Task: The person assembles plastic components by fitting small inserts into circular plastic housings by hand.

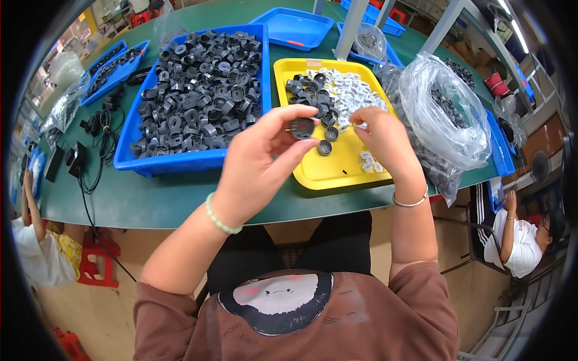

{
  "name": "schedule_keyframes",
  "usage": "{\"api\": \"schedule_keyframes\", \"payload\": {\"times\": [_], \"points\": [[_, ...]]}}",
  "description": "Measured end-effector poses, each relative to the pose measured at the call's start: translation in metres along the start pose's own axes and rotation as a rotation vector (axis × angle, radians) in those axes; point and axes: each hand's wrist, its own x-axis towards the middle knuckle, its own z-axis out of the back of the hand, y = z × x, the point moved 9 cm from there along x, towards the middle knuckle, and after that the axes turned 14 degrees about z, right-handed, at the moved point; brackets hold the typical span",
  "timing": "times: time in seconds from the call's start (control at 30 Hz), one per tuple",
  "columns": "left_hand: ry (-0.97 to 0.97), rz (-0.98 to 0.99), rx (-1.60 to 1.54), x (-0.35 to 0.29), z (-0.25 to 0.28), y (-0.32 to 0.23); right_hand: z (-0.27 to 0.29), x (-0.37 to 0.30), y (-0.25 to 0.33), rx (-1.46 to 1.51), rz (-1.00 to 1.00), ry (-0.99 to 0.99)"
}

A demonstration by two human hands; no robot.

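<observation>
My left hand point(256, 156) pinches a round black plastic housing point(301, 128) between thumb and fingertips, above the left side of a yellow tray point(319, 172). Thin metal pins seem to stick out of the housing's left side. Over the tray's middle, my right hand point(385, 135) has its fingers curled together at the small white plastic parts point(355, 90); what they grip, if anything, is too small to make out. Several loose black housings point(324, 148) lie in the tray, beside the white heap. A smaller cluster of white parts point(370, 162) sits nearer to me.
A deep blue bin point(129, 153) full of black plastic rings stands at left. Right of the tray is a clear plastic bag point(445, 114) with dark parts. Behind are a blue tray point(295, 29) and a metal post point(351, 30). Black cables point(108, 144) lie at far left.
</observation>
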Motion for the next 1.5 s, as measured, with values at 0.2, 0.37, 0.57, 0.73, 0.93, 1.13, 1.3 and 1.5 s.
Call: {"api": "schedule_keyframes", "payload": {"times": [0.2,0.37,0.57,0.73,0.93,1.13,1.3,1.5], "points": [[0.161,0.163,0.162,0.029,-0.039,0.044,-0.030,0.011,0.002,0.001,0.070,0.011],[0.151,0.240,0.054,0.034,-0.041,0.073,-0.031,0.005,-0.005,0.016,0.037,0.047],[0.135,0.213,-0.022,0.028,-0.036,0.077,-0.001,-0.015,0.004,0.706,-0.242,-0.344],[0.097,0.152,0.003,0.030,-0.036,0.075,-0.007,-0.029,0.024,0.993,-0.094,-0.497],[0.063,0.098,-0.032,0.030,-0.034,0.074,-0.010,-0.028,0.036,0.904,-0.036,-0.462],[0.068,0.107,0.012,0.028,-0.033,0.073,-0.023,-0.035,0.021,1.081,-0.284,-0.530],[0.062,0.110,-0.073,0.027,-0.036,0.072,-0.014,-0.036,0.026,1.082,-0.277,-0.548],[0.070,0.109,-0.055,0.031,-0.038,0.076,-0.007,-0.030,0.032,0.955,-0.268,-0.540]]}}
